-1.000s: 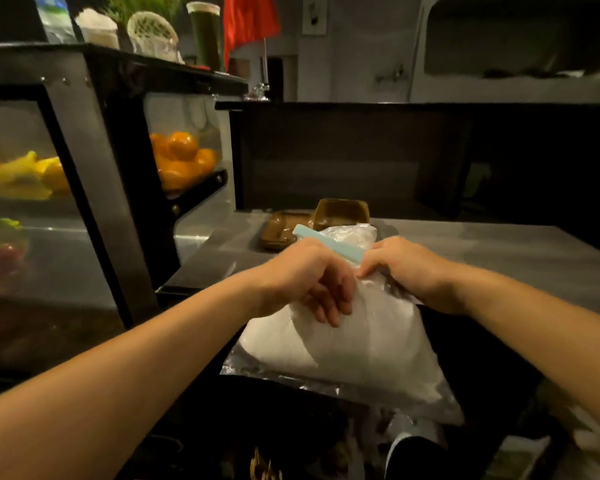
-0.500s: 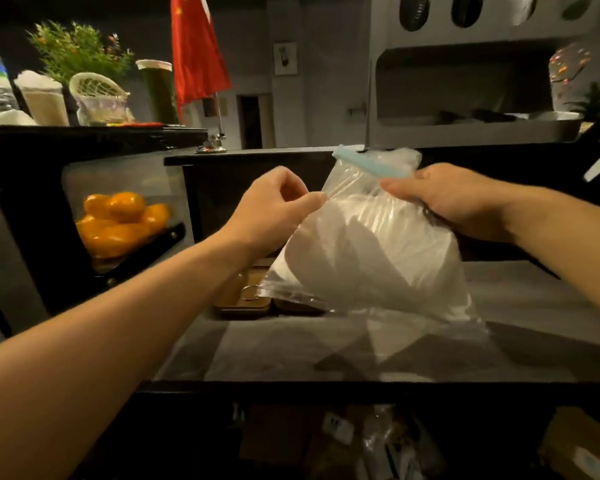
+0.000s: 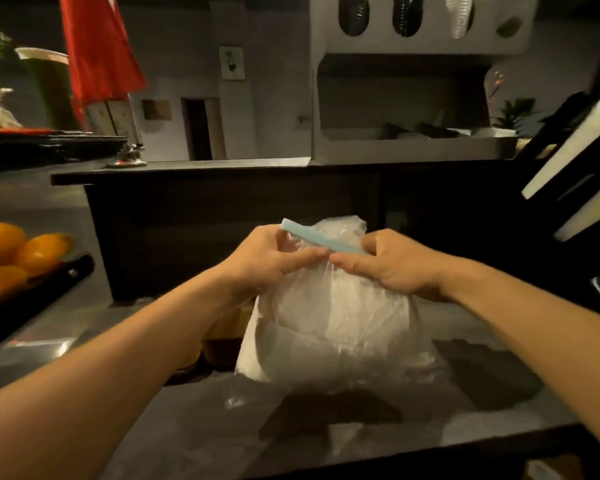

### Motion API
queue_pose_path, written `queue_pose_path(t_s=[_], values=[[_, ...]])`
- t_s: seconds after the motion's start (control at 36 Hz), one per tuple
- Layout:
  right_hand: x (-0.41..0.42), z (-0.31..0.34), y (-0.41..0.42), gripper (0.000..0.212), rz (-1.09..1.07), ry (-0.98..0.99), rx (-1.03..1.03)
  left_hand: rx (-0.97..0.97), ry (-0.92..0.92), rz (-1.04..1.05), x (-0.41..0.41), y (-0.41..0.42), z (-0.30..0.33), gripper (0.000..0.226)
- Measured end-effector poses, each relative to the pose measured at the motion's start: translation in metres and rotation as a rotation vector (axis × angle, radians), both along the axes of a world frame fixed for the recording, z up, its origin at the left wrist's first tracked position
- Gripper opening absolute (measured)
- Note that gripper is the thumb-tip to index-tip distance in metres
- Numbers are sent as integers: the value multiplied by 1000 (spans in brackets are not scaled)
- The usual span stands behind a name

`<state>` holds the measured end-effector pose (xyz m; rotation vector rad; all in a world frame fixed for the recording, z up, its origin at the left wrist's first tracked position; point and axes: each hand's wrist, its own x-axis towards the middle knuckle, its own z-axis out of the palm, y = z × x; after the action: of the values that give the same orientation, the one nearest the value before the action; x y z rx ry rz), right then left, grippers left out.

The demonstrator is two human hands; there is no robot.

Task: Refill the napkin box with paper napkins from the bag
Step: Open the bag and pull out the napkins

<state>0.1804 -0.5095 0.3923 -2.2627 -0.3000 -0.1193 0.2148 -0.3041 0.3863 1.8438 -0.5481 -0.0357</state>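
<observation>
A clear plastic bag (image 3: 336, 327) stuffed with white paper napkins stands upright on the grey counter (image 3: 326, 431) in the middle of the view. A light blue zip strip (image 3: 321, 240) runs across its top. My left hand (image 3: 274, 261) pinches the bag's top from the left. My right hand (image 3: 392, 265) pinches it from the right, thumbs almost meeting below the strip. A brown wooden box (image 3: 222, 330) shows behind my left forearm, mostly hidden by the arm and the bag.
Oranges (image 3: 11, 254) lie in a display case at the left. A dark raised counter wall (image 3: 239, 209) stands right behind the bag. A red flag (image 3: 97, 53) on a stand is at the back left. A dark rack with white boards (image 3: 575, 161) leans at the right.
The bag was lifted from below the counter, held up in the air, and now rests on the counter. Both hands have closed in on its top.
</observation>
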Motion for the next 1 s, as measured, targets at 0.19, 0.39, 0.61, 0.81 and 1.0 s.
queue_pose_path(t_s=[0.19, 0.39, 0.61, 0.81, 1.0], values=[[1, -15, -17, 11, -104, -117, -156, -51, -14, 26, 5, 12, -22, 13], [-1, -17, 18, 17, -300, -625, -242, -131, -161, 37, 9, 19, -45, 10], [16, 7, 41, 56, 13, -134, -474, -108, -229, -80, 17, 19, -56, 12], [14, -3, 15, 12, 60, 83, -512, -40, -197, -70, 23, 21, -57, 16], [18, -20, -3, 19, 30, -36, -388, 15, -209, -102, 24, 21, -60, 16]])
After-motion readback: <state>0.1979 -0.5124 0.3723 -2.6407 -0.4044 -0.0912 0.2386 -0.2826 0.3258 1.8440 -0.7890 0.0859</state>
